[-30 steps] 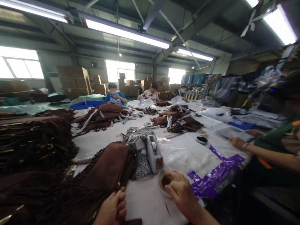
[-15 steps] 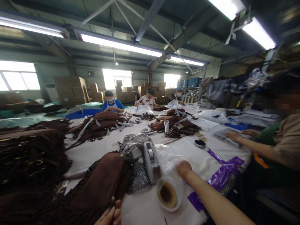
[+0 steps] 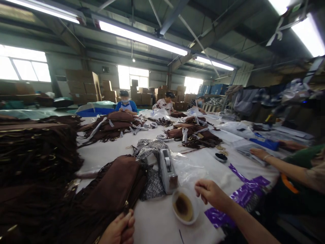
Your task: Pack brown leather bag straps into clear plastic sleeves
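Note:
My left hand (image 3: 119, 227) is closed at the near corner of a brown fringed bag (image 3: 111, 184), its fingers pinched beside the gold zipper pull (image 3: 126, 204). The bag lies on top of others like it. My right hand (image 3: 212, 195) hovers just right of a white bowl (image 3: 195, 217) with a brownish disc inside. Its fingers are curled together; whatever may be between them is too small to make out. Behind the bowl stand a grey tape dispenser (image 3: 168, 174) and a clear plastic bag (image 3: 186, 166). Black-and-white patterned wrapping (image 3: 152, 184) lies left of the dispenser.
A tall pile of brown fringed bags (image 3: 38, 152) rises at the left. Purple plastic wrapping (image 3: 243, 196) lies right of my forearm. At the right, a co-worker's hand (image 3: 257, 153) rests on flat plastic bags. Further off are more brown bags (image 3: 188, 130) and a small black-filled dish (image 3: 220, 157).
My right hand has come away from the clear plastic bag towards me, its fingers now curled. My left hand stays at the bag's corner. The view has shifted slightly left.

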Tool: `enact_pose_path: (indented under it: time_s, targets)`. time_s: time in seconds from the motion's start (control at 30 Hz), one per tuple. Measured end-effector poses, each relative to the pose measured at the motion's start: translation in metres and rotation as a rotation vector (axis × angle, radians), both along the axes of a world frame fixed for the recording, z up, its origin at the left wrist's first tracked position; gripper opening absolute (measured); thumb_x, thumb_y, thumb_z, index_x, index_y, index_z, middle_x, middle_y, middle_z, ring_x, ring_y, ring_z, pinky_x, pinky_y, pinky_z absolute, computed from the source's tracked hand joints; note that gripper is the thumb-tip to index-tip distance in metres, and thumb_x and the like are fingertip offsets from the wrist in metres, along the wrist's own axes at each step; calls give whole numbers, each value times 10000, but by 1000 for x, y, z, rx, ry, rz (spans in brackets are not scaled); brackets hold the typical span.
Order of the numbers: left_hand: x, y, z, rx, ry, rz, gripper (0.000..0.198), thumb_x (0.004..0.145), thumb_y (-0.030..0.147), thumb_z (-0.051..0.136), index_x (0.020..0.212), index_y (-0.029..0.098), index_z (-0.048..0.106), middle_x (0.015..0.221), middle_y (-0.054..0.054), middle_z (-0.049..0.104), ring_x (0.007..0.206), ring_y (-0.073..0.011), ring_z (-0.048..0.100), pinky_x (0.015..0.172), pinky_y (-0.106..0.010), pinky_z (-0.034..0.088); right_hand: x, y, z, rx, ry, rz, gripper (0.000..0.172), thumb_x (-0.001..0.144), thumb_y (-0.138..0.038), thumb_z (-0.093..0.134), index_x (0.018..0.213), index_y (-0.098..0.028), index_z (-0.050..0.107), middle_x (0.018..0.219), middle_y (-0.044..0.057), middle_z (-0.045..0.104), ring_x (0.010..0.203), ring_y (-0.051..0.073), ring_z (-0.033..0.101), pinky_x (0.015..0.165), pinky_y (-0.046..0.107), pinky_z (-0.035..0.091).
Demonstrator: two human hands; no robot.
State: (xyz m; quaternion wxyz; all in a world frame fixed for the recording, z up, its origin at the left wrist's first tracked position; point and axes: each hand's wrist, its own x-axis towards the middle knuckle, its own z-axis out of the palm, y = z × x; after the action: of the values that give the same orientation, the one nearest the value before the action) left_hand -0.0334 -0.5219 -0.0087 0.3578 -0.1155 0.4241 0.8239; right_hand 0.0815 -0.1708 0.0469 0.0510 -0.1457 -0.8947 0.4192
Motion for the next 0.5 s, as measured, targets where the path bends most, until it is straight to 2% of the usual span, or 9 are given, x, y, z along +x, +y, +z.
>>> enact_pose_path:
  time_s: [0.07, 0.1, 0.17, 0.3, 0.4, 0.5]
  targets:
    - [5, 0, 5, -13, 48, -2, 435, 640, 298, 859, 877, 160, 521, 675, 64, 464, 440, 5, 281, 414, -135, 159, 1, -35, 14, -340, -59, 131, 284, 854, -433, 524, 763, -168, 568, 611, -28, 590, 420, 63, 443, 431, 196, 314]
    - [7, 0, 8, -16, 76, -5, 431, 661, 325, 847, 886, 153, 522, 698, 56, 477, 445, 9, 277, 414, -132, 150, -1, -55, 18, -439, -110, 197, 294, 822, -453, 567, 758, -166, 567, 590, -36, 574, 404, 52, 411, 415, 191, 282]
    - [11, -1, 13, -8, 125, -16, 444, 702, 390, 813, 937, 139, 532, 771, 27, 523, 447, 19, 259, 414, -131, 137, -10, -93, 24, -521, -223, 327, 294, 780, -450, 615, 736, -163, 574, 532, -52, 536, 381, 41, 363, 398, 187, 242]
    - [14, -7, 17, 61, 159, -53, 560, 726, 544, 748, 1024, 121, 534, 938, -67, 594, 454, 25, 248, 413, -142, 117, -41, -153, 24, -462, -315, 493, 216, 772, -368, 603, 730, -156, 608, 512, -52, 526, 387, 41, 357, 394, 183, 235]
    - [17, -12, 18, 125, 188, -103, 541, 680, 517, 794, 945, 126, 530, 731, 27, 515, 442, 12, 203, 411, -164, 78, -69, -177, 25, -380, -260, 496, 217, 771, -367, 601, 726, -156, 617, 514, -49, 528, 399, 45, 356, 395, 184, 237]
    - [19, -14, 18, 115, 202, -120, 480, 625, 386, 851, 847, 172, 483, 553, 116, 327, 425, -12, 165, 409, -190, 51, -87, -186, 24, -365, -109, 375, 291, 743, -436, 655, 776, -147, 645, 541, -42, 533, 417, 56, 364, 400, 197, 244]
